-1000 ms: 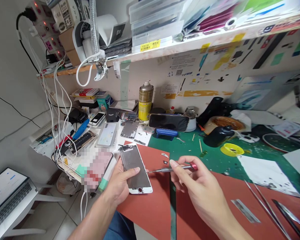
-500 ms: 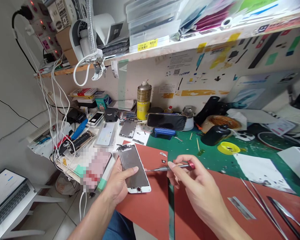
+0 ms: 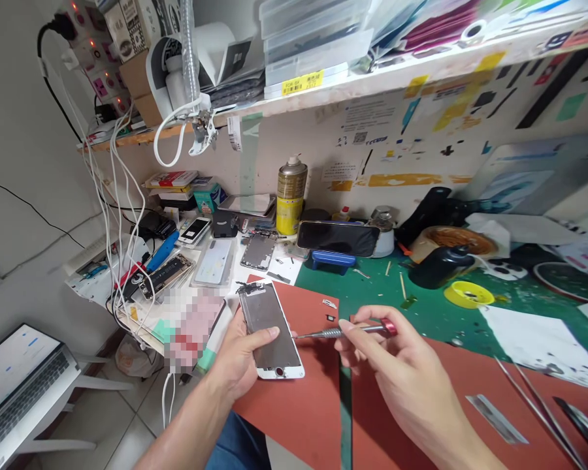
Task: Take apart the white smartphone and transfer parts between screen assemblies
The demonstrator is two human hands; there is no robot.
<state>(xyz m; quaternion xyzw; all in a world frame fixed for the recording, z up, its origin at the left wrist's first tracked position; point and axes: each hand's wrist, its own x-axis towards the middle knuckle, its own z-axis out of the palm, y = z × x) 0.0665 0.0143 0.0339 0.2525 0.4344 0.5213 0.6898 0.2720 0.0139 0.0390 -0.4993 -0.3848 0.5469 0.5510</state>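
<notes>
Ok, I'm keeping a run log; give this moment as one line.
left hand: holds phone screen | right hand: holds red-ended metal tool | tip: near screen's long edge, contact unclear | below: red mat

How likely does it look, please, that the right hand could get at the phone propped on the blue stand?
Probably yes: nothing tall stands on the green mat between the right hand and the propped phone. That hand holds a slim metal tool, though, which it might have to set down.

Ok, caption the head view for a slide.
Left hand holds a white-framed phone screen assembly over a red mat; right hand points a red-capped precision screwdriver at the assembly's edge.
</notes>
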